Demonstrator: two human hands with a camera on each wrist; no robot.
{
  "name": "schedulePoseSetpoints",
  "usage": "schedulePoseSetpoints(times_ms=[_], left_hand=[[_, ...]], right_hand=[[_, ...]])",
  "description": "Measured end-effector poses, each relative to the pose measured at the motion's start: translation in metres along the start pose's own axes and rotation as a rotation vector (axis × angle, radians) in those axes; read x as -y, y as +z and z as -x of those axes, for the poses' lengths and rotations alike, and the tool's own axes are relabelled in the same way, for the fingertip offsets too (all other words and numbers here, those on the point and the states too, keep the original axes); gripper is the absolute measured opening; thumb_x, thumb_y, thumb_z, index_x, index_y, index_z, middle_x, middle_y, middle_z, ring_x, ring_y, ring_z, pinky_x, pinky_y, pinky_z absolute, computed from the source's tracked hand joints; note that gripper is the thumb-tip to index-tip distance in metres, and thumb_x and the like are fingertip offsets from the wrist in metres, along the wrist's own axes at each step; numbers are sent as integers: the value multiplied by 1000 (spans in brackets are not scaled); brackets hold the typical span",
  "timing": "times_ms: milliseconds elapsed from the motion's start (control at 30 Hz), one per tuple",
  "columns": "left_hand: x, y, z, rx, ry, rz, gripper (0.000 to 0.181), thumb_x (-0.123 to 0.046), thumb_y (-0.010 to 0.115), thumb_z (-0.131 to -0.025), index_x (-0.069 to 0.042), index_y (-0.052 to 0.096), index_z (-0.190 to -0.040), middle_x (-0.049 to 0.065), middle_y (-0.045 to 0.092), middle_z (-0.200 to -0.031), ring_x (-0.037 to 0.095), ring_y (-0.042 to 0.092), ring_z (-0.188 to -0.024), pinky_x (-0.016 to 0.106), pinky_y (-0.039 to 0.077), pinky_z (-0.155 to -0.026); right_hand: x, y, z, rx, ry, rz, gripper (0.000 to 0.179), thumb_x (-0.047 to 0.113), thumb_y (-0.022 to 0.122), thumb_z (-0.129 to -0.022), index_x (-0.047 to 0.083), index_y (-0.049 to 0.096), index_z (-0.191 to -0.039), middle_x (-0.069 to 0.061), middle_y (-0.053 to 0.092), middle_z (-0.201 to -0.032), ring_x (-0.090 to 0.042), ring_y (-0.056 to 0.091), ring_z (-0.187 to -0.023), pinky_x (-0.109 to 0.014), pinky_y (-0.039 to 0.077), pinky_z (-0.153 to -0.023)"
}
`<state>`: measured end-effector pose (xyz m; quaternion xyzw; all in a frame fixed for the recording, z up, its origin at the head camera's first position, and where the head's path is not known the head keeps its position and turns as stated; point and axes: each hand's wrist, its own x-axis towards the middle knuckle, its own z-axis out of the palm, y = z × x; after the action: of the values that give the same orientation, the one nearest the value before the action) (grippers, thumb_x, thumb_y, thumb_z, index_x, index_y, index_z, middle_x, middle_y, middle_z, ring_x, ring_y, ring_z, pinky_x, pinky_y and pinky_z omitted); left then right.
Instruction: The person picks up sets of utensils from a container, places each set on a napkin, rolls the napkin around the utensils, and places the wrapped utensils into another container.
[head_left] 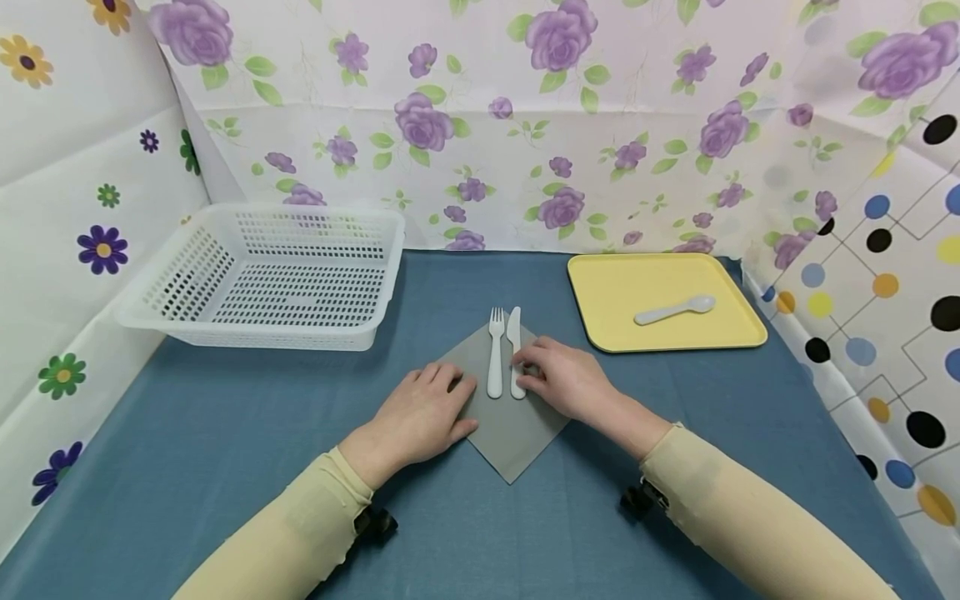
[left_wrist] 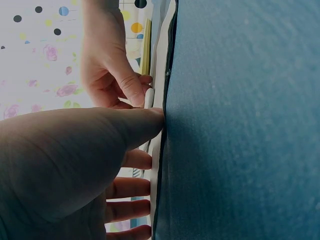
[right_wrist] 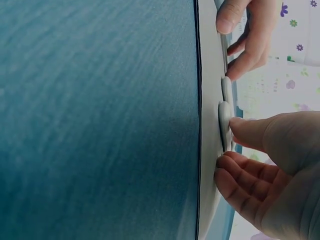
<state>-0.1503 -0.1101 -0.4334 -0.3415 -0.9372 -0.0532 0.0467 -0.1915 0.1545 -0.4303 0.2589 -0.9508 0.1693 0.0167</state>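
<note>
1. Blue tablecloth (head_left: 510,542); rose-print backdrop (head_left: 480,125) far, dotted sheet (head_left: 862,333) right.
2. Gray square napkin (head_left: 513,442) center, corner near; on it white fork (head_left: 495,354) left, white knife (head_left: 514,333) right.
3. Left hand (head_left: 423,417): fingers extended, napkin's left edge.
4. Right hand (head_left: 566,379): pinching knife handle.

left arm slanting in over the blue cloth-covered desk (head_left: 495,550), pale-yellow fabric sleeve (head_left: 277,529) ending at the wrist (head_left: 367,454), and there's the bare left hand (head_left: 420,408): palm down, low, fingers loosely spread toward the far edge, thumb (head_left: 461,431) out toward the right edge! across from it, the right forearm (head_left: 757,508), sleeved alike, angles toward the left edge; the bare right hand (head_left: 566,377) dips, fingers curled inward, thumb (right_wrist: 250,131) near the fingertips, both hands near each other!
</note>
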Motion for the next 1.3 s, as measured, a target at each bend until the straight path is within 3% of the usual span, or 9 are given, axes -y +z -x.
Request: schedulePoseSetpoints(times_ms=[1300], left_hand=[[0,0,0,1,0,3,54,-42,79,-105,-8,68,-145,19,64,-136,39,62,-128,59,53,-105]], right_hand=[[-3,2,-1,-11,-69,20,24,21,81,-104,13,80,-127,-8,71,-118,-16,64,-84,-35,57,-70]])
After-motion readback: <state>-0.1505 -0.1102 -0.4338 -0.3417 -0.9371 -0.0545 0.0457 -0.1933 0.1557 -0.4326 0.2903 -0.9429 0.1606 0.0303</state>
